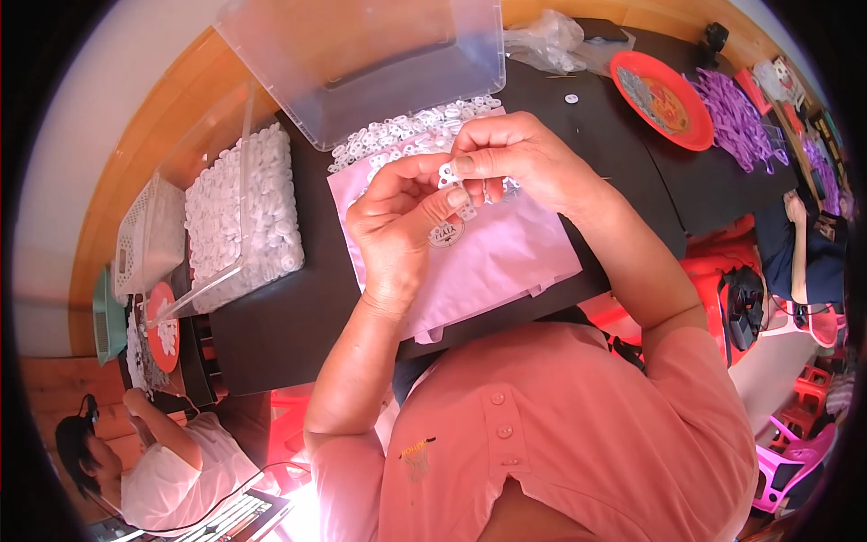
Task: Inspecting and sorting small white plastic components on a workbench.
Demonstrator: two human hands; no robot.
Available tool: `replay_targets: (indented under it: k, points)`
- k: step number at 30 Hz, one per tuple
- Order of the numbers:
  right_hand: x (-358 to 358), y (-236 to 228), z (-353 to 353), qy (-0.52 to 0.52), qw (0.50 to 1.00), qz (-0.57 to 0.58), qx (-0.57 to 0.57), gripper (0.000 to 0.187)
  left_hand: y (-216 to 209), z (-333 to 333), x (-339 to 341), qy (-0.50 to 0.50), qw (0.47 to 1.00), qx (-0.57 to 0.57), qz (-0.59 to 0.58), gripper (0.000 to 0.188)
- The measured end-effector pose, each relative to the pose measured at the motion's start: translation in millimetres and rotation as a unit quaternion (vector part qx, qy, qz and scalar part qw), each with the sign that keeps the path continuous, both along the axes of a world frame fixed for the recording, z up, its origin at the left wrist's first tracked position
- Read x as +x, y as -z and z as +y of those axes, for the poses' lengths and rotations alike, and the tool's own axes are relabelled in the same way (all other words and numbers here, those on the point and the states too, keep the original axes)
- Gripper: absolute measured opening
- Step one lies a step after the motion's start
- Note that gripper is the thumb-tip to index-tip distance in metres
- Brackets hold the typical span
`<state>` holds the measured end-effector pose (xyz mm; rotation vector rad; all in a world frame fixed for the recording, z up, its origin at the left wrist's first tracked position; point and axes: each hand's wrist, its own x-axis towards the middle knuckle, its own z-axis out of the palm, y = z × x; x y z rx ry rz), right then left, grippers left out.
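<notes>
Above a pink bag (497,262) spread over the dark table, my two hands meet. My left hand (402,212) pinches small white plastic pieces with holes between thumb and fingers. One white piece (448,175) sits where the fingertips of both hands come together. My right hand (528,163) is closed in a pinch on that piece, its other fingers curled. Another white piece (467,211) shows just below my left thumb; whether it is joined to the first I cannot tell. Behind my hands lies a heap of similar white pieces (379,138) on the far part of the bag.
A clear plastic bin (379,63) stands tipped behind the heap. To the left, another clear box holds many white parts (244,217). At right are a red plate (695,131) and purple straps (736,117). Other people sit at lower left and far right.
</notes>
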<state>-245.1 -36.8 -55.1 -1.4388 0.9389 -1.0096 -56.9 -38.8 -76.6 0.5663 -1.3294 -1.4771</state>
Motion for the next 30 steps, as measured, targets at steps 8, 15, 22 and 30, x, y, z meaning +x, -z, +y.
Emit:
replay_targets:
  k: [8, 15, 22, 30]
  points:
    - [0.7, 0.0, 2.2, -0.003, 1.000, -0.014, 0.009, 0.023, -1.2, 3.2, -1.9, -0.015, 0.999, -0.036, -0.020, 0.028]
    - [2.7, 1.6, 5.4, 0.000, 1.000, -0.019, -0.013, 0.025, 7.3, -0.3, 2.1, -0.050, 0.977, -0.178, -0.107, 0.030]
    - [7.9, -8.6, 16.7, -0.019, 0.999, -0.037, 0.014, 0.023, 7.9, 4.2, 0.1, -0.099, 0.970, -0.210, -0.073, 0.025]
    - [13.8, -3.4, 20.7, -0.038, 0.996, -0.075, 0.035, 0.021, 11.7, 5.0, 7.6, -0.066, 0.974, -0.212, -0.049, 0.023]
